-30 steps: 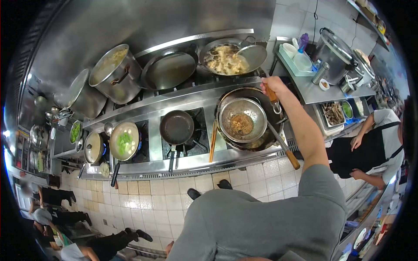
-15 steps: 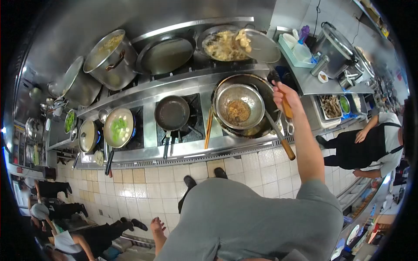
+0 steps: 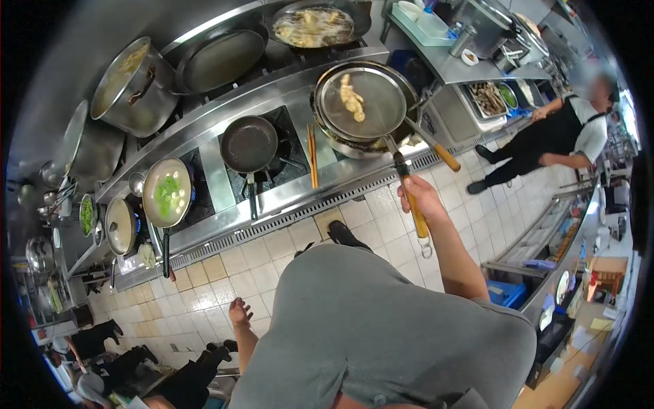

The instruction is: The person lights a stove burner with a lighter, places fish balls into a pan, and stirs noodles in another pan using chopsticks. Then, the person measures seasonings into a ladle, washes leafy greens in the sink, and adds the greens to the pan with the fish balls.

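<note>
My right hand (image 3: 420, 198) is wrapped round the wooden handle of a flat mesh skimmer (image 3: 381, 119). A few golden fried pieces (image 3: 352, 99) lie on its mesh. The skimmer is over a large dark-rimmed pan (image 3: 402, 78) and hides the metal strainer bowl seen there earlier. Beside it, a second tool with a wooden handle (image 3: 446, 157) rests on the pan's rim. My left hand (image 3: 240, 312) hangs low over the tiled floor, holding nothing, fingers loosely curled and apart.
Frying food bubbles in a wok (image 3: 313, 42) at the back. A black frying pan (image 3: 249, 144), chopsticks (image 3: 313, 157) and a pan with green and white food (image 3: 167, 193) are on the near stove. A tall pot (image 3: 139, 92) stands behind. A co-worker (image 3: 545, 136) stands at right; others are lower left.
My right hand has brought the skimmer with the fried pieces from the back wok towards me, over the large pan. The view has shifted; my left hand still hangs low.
</note>
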The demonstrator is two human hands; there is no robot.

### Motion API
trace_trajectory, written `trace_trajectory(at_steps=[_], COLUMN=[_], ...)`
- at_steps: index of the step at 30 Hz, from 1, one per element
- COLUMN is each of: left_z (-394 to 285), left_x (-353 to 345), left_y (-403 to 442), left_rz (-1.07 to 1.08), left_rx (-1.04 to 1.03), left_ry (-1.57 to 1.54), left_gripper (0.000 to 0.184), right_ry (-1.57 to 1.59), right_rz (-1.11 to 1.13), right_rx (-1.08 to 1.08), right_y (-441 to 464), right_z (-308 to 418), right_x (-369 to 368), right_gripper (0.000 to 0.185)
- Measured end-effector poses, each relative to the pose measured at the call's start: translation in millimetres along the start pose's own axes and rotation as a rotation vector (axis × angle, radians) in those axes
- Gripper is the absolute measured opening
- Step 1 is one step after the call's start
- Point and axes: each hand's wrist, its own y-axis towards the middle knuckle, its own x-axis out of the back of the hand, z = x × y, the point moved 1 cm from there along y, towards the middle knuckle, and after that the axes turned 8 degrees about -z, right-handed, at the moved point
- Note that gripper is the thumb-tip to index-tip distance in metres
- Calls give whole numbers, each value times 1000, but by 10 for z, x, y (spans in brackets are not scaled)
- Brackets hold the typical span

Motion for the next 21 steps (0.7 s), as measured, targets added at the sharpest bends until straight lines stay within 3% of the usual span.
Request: trace_trajectory(at_steps=[4, 6, 7, 9, 10, 12, 15, 17, 18, 20, 21], left_z=[-141, -174, -173, -182, -175, -95, 197, 427, 577, 762, 915], left_x=[221, 339, 407, 544, 613, 779, 1083, 1208, 1273, 1283, 1276], left_y=[228, 272, 271, 266, 252, 168, 207, 269, 268, 276, 239], left_rz=[63, 68, 67, 26, 20, -6, -5, 21, 27, 27, 2], left_rx=[9, -6, -5, -5, -7, -21, -21, -33, -31, 79, 111], left_ry=[81, 141, 136, 163, 152, 128, 93, 80, 80, 20, -1], left_gripper=[45, 46, 46, 46, 46, 46, 46, 46, 46, 46, 46], right_ry=[-185, -960, -1170, -1083, -782, -1099, -1273, -1164, -1157, -1860, -1898], right_rz=[-65, -146, -146, -296, -431, -745, -1077, -538, -533, -600, -673], right_rx=[83, 395, 471, 592, 619, 1087, 1034, 327, 339, 760, 852], right_y=[44, 180, 251, 395, 535, 1332, 2274, 2279, 2465, 3084, 2990], right_z=[-87, 33, 244, 819, 1087, 1473, 1587, 1705, 1681, 1703, 1918], right_x=[69, 240, 316, 184, 81, 293, 548, 406, 511, 929, 964], right_gripper=[27, 30, 30, 28, 27, 28, 28, 30, 30, 29, 22])
